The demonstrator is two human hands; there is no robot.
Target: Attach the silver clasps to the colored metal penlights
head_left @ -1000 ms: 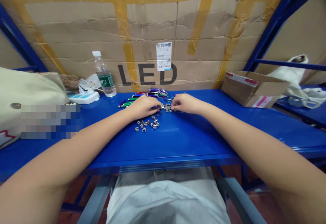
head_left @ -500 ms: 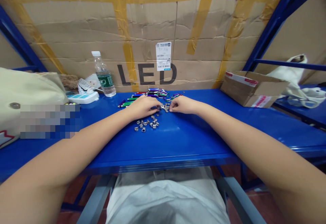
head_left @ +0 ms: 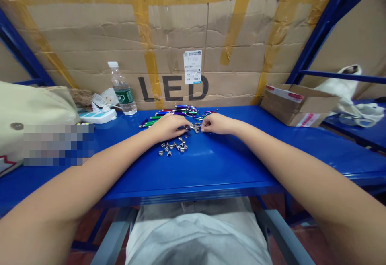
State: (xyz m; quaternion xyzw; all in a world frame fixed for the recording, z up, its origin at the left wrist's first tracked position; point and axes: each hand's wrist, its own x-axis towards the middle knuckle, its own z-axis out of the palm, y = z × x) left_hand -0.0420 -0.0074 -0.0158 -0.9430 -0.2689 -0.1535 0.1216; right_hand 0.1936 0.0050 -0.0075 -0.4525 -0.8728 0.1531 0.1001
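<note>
Metal discs (head_left: 197, 128) lay on the blue counter (head_left: 229, 164) between the two hands, with shiny metal fittings (head_left: 181, 147) nearer the person and coloured pen-like tubes (head_left: 182, 107) behind. The left hand (head_left: 171, 126) was loosely curled, thumb and fingers slightly parted beside the small pieces, while the right hand (head_left: 218, 123) had its fingertips drawn nearly together by the discs; whether either gripped anything could not be told. Small and smooth-looking, the discs were probably light, stiff and slippery, best pinched by their rims.
</note>
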